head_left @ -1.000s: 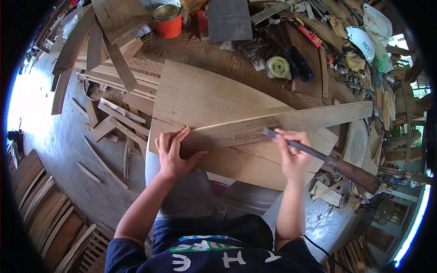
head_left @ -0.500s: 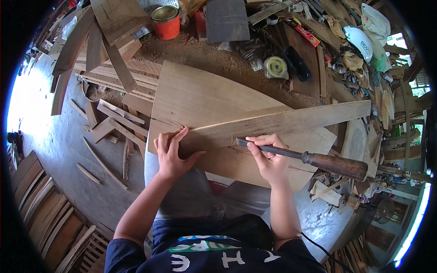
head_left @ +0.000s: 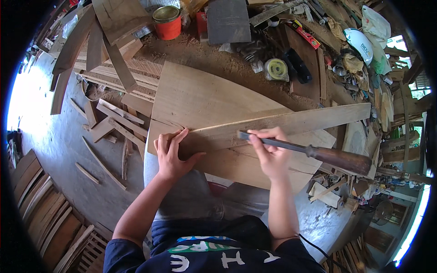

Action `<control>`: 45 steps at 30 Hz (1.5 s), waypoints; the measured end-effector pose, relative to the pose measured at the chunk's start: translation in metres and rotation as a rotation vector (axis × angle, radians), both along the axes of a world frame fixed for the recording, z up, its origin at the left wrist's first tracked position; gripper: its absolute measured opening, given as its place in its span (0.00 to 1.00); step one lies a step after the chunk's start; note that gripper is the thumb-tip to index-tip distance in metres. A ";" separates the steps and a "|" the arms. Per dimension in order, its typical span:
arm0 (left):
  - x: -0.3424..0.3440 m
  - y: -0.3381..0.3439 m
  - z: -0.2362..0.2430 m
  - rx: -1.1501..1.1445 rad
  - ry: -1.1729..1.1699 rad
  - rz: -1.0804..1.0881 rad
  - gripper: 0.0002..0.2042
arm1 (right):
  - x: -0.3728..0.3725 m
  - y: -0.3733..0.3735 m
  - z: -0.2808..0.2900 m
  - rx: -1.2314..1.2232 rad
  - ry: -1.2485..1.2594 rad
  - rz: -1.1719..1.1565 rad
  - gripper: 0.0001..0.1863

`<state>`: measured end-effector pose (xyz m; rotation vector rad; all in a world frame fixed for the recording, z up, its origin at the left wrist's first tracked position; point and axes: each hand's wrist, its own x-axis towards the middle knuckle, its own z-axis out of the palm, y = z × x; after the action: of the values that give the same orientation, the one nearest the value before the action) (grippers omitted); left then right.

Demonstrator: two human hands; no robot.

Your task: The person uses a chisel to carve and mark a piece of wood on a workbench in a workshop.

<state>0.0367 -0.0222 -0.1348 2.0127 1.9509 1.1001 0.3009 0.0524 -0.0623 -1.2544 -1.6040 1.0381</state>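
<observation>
A long narrow wooden board [head_left: 291,120] lies slantwise across a broad, curved-edged wooden panel [head_left: 200,93]. My left hand [head_left: 172,154] grips the narrow board's left end, its fingers over the far edge and its thumb spread toward the near side. In my right hand [head_left: 272,154] is a chisel [head_left: 291,145], pinched by its metal blade a little behind the tip. The cutting end points left, over the middle of the narrow board. Whether the tip touches the wood I cannot tell. The brown wooden handle [head_left: 343,161] sticks out to the right, free of my hand.
Beyond the panel, a sawdust-covered surface holds a red can [head_left: 167,23], a tape roll [head_left: 276,69] and a dark case [head_left: 297,66]. Wood offcuts [head_left: 116,120] lie at left. A white helmet [head_left: 358,45] sits among clutter at far right. Curved planks [head_left: 52,218] stand lower left.
My right hand has shifted slightly right with the chisel. The blade has turned a little, so its tip's flat face shows more. My left hand stays in place.
</observation>
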 end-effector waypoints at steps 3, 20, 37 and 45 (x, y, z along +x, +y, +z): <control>-0.001 -0.002 -0.001 -0.008 0.001 0.006 0.39 | -0.012 0.001 0.010 0.031 0.086 0.063 0.08; -0.001 -0.001 0.002 -0.012 0.003 0.019 0.39 | -0.014 0.011 0.021 0.094 0.029 0.035 0.08; -0.001 -0.004 -0.001 0.011 0.013 0.015 0.39 | 0.007 0.017 0.015 0.082 -0.002 0.025 0.08; 0.003 0.003 0.001 0.008 -0.008 -0.004 0.39 | 0.031 0.029 0.018 0.040 0.286 -0.145 0.07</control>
<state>0.0400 -0.0189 -0.1340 2.0120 1.9405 1.1148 0.3315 0.0811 -0.0442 -1.1211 -1.2914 1.0372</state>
